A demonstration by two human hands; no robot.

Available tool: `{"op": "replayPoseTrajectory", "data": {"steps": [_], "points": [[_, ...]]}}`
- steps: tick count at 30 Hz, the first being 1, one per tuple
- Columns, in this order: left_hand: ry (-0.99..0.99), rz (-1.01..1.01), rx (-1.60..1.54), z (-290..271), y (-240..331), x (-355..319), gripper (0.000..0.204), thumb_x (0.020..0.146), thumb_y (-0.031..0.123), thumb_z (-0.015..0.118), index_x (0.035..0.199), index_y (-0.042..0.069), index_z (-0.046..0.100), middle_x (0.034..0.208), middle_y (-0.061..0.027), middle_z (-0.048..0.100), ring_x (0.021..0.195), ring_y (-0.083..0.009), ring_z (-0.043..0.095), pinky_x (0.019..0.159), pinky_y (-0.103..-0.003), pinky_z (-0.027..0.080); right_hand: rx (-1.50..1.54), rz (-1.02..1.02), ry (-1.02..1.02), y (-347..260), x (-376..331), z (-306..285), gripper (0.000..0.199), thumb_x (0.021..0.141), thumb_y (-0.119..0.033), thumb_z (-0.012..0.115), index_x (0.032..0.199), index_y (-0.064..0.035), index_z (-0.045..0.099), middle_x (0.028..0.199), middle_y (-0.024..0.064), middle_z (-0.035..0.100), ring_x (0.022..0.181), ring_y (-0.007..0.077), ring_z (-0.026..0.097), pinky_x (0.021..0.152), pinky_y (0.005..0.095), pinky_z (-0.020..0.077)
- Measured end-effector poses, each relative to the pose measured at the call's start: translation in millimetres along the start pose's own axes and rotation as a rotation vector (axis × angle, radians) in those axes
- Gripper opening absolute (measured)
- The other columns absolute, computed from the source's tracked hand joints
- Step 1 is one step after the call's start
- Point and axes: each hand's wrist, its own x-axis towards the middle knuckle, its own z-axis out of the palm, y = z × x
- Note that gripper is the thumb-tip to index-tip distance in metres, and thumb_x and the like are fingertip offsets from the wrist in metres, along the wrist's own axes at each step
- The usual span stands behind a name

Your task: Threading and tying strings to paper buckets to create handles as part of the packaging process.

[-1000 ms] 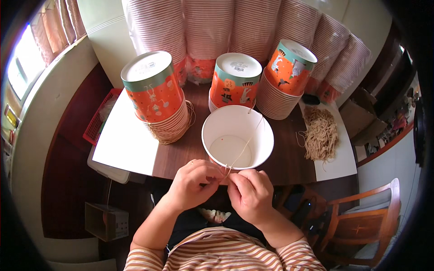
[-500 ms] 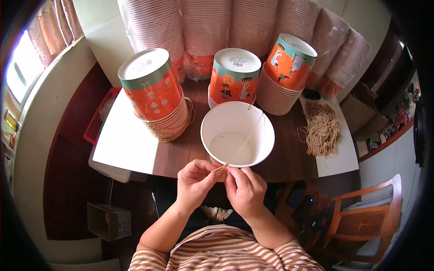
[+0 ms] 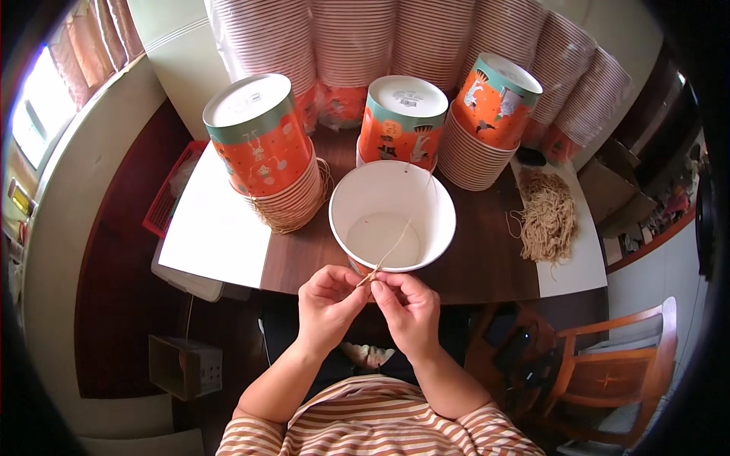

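Observation:
A white-lined paper tub [image 3: 433,220] stands mouth up at the table's near edge. A thin twine cord [image 3: 397,242] runs from its near rim up across the opening and grows hard to follow toward the far side. At that near rim my left hand [image 3: 327,305] is closed in a pinch on the cord. Close beside it, my right hand [image 3: 409,310] also pinches the cord, thumb and forefinger together. The cord looks knotted or looped between my fingertips; the fingers partly hide it. A small dark hole shows in the far wall.
Upturned orange-and-green tub stacks stand at left [image 3: 262,156], middle [image 3: 399,140] and right [image 3: 494,114]. Several wrapped tub columns [image 3: 353,53] rise behind. A bundle of twine [image 3: 547,213] lies at right, a red basket [image 3: 163,197] far left, a wooden chair [image 3: 612,376] lower right.
The tub has shifted slightly left and away from me. My right hand has moved a little left and turned, and the cord across the opening lies differently.

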Motion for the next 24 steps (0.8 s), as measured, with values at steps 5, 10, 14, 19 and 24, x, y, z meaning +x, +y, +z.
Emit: {"op": "replayPoseTrajectory", "data": {"steps": [5,10,14,19,24], "points": [[0.011,-0.020,0.022,-1.7,-0.9,-0.6,0.011,0.082,-0.006,0.065,0.088,-0.003,0.057,0.086,-0.0084,0.066,0.078,-0.0125,0.064,0.073,-0.025,0.053,0.513,0.248,-0.001,8.6,3.6,7.7,0.013,0.091,-0.005,0.059,0.096,0.0051,0.065,0.087,0.0078,0.068,0.077,0.0125,0.065,0.076,0.0278,0.0553],[0.014,0.004,0.015,-2.3,-0.7,-0.4,0.010,0.082,-0.006,0.065,0.088,-0.003,0.057,0.085,-0.0086,0.066,0.076,-0.0126,0.064,0.072,-0.025,0.054,0.733,0.376,-0.013,7.0,4.3,8.4,0.016,0.092,-0.009,0.055,0.101,0.0022,0.062,0.094,0.0085,0.066,0.084,0.0158,0.065,0.082,0.0320,0.0546],[0.040,0.034,0.104,-2.0,-2.8,-1.0,0.010,0.082,-0.003,0.066,0.088,-0.002,0.058,0.084,-0.0055,0.066,0.076,-0.0099,0.064,0.070,-0.022,0.053,0.773,0.448,-0.055,5.1,6.3,3.5,0.018,0.091,-0.014,0.058,0.101,-0.0010,0.063,0.093,0.0048,0.066,0.082,0.0125,0.063,0.072,0.0244,0.0524],[0.072,0.072,0.121,1.8,-1.8,-1.6,0.010,0.081,-0.003,0.067,0.086,-0.003,0.058,0.082,-0.0052,0.066,0.074,-0.0099,0.065,0.069,-0.022,0.053,0.729,0.547,-0.106,4.6,9.2,1.1,0.015,0.088,-0.015,0.057,0.098,-0.0062,0.064,0.087,-0.0028,0.063,0.072,0.0036,0.057,0.053,0.0161,0.0340],[0.017,0.084,0.199,-0.2,-2.8,-3.2,0.008,0.084,-0.009,0.060,0.091,-0.005,0.059,0.090,-0.0082,0.066,0.080,-0.0129,0.065,0.074,-0.024,0.053,0.795,0.585,-0.138,12.5,10.2,-2.5,0.015,0.087,-0.015,0.056,0.097,-0.0064,0.064,0.084,-0.0036,0.063,0.070,0.0027,0.055,0.054,0.0157,0.0351]]}}
